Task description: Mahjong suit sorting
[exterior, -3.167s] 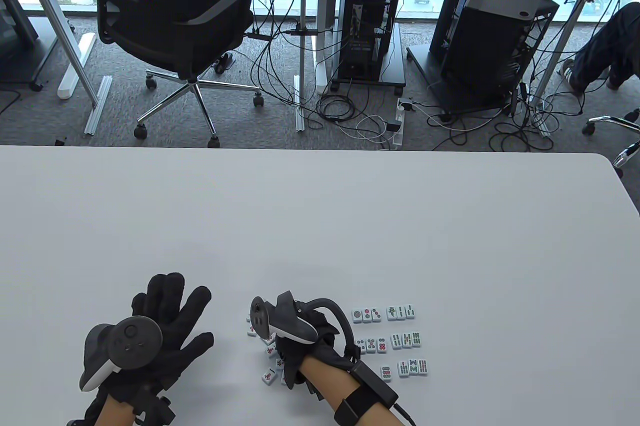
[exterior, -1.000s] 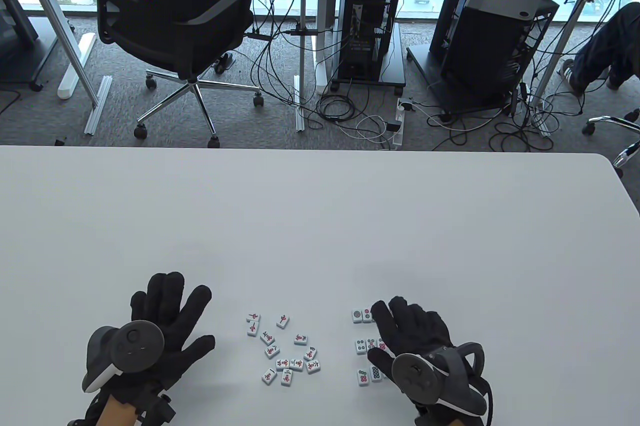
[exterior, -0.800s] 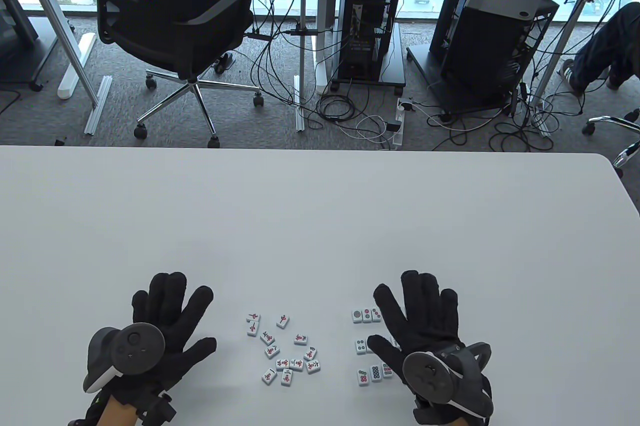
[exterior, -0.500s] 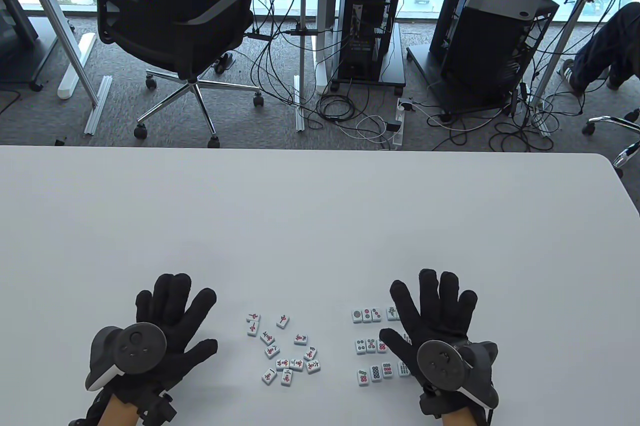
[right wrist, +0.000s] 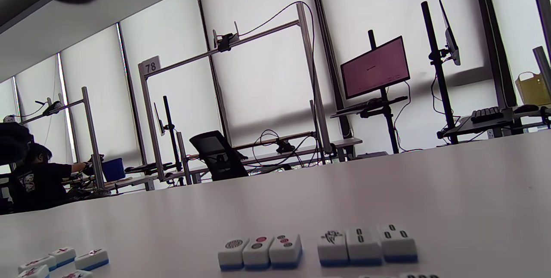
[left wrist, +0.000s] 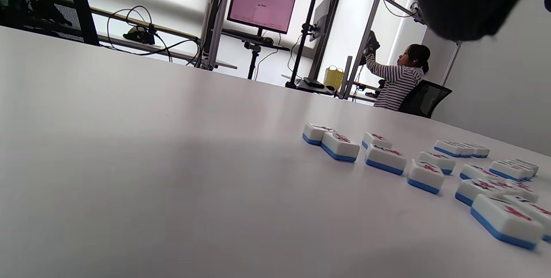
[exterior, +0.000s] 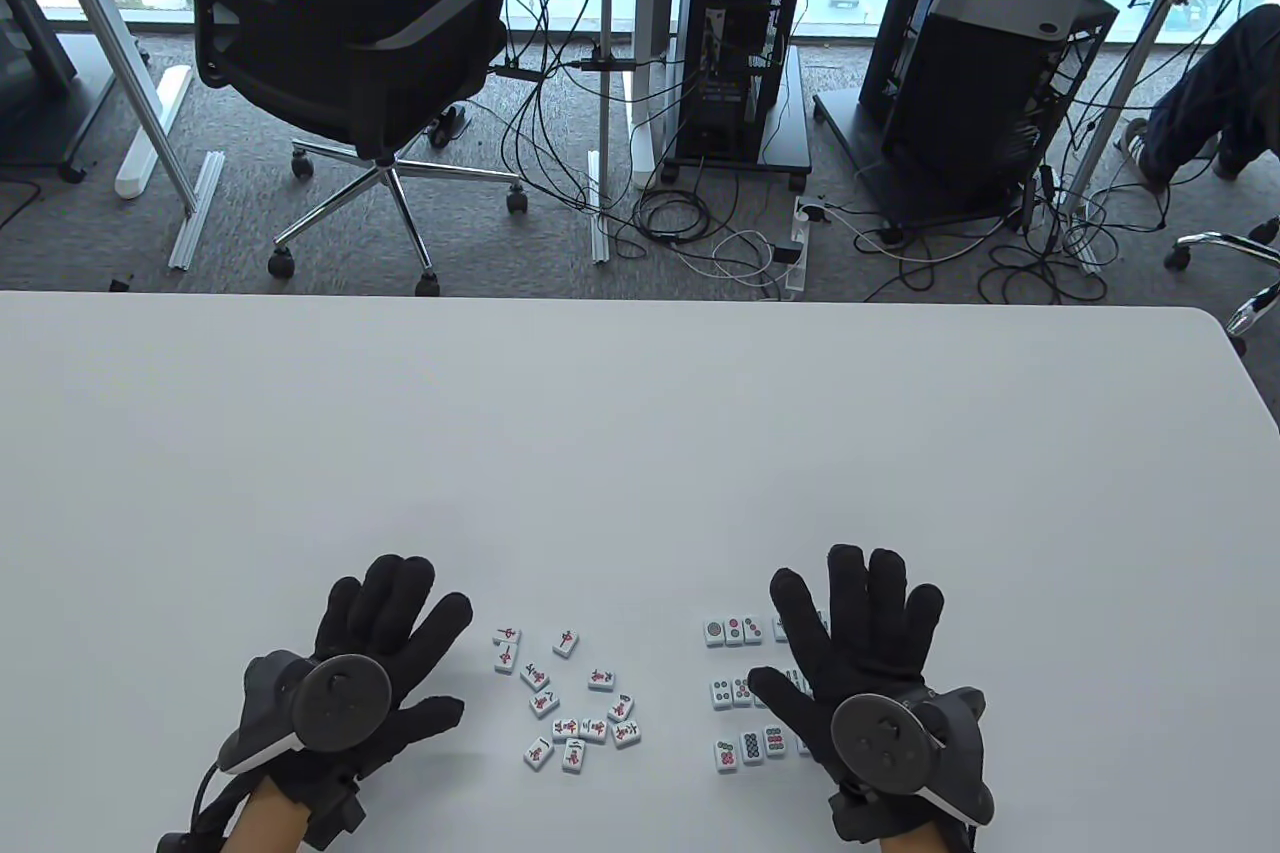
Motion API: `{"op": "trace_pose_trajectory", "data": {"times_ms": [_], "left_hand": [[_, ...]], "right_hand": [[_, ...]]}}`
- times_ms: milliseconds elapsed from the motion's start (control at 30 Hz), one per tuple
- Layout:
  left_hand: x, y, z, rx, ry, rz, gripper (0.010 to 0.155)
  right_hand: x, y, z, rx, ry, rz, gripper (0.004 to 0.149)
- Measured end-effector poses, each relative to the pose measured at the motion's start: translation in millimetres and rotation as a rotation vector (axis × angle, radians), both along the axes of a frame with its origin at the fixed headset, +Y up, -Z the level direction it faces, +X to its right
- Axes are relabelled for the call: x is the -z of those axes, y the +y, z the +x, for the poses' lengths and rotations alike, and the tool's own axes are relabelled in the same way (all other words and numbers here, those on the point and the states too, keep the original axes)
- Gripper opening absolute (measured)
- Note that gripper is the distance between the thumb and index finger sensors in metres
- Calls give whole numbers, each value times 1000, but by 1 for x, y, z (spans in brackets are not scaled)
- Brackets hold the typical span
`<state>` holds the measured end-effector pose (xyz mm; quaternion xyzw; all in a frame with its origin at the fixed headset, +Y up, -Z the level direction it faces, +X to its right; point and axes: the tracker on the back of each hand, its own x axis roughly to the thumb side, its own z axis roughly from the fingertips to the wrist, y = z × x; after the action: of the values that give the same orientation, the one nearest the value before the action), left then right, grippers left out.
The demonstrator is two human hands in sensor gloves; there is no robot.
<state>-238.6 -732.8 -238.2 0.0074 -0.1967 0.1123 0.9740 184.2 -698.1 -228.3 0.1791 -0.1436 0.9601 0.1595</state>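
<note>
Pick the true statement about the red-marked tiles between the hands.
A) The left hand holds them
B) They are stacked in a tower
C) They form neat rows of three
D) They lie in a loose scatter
D: the red-marked tiles lie at mixed angles, untouched by the left hand.

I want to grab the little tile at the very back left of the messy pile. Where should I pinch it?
Pinch that tile by its two long side edges, coming straight down from above. It lies flat, face up, so only the sides give grip. Another tile sits close just in front, so keep your fingers on the left and right sides.

Bare table [exterior: 640, 453] beyond scattered tiles [exterior: 566, 698]
</note>
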Motion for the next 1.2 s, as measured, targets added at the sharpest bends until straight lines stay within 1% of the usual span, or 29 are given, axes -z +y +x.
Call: {"op": "trace_pose_trajectory", "data": {"times_ms": [67, 200, 267, 333, 433, 500, 567, 700, 833, 900, 1000, 1067, 1167, 1200], "left_hand": [[7, 9, 11, 35, -17, 19, 85], [32, 34, 51, 125, -71, 91, 77], [46, 40, 70, 199, -93, 108, 75], [60, 42, 89, 263, -117, 88, 70], [76, 34, 117, 415, -141, 20, 65], [83, 23, 131, 515, -168, -9, 63], [89, 11, 142, 576, -181, -50, 64], [95, -6, 152, 634, -200, -121, 65], [95, -21, 158, 723, -226, -149, 65], [95, -25, 160, 722, -227, -152, 66], [93, -30, 165, 706, -230, -131, 63], [93, -31, 169, 716, -254, -121, 62], [94, -28, 167, 706, -279, -120, 61], [95, -23, 162, 695, -261, -102, 61]], "right_hand": [[0, 0, 0, 14, 5, -6, 78], [-2, 2, -2, 28, 17, -10, 78], [-2, 1, -1, 32, 15, -14, 78], [-2, 2, 0, 46, 10, -30, 78], [-2, 4, 0, 86, 23, -30, 78], [-2, 5, 2, 100, 22, -33, 78], [-1, 5, 4, 110, 20, -37, 78], [-1, 6, 5, 134, 26, -39, 78], [0, 6, 8, 149, 19, -41, 78], [1, 6, 9, 158, 19, -41, 78], [1, 6, 9, 163, 18, -43, 78], [2, 4, 9, 157, 16, -52, 78], [2, 3, 8, 156, 19, -57, 78], [2, 3, 8, 157, 18, -59, 78]]}}
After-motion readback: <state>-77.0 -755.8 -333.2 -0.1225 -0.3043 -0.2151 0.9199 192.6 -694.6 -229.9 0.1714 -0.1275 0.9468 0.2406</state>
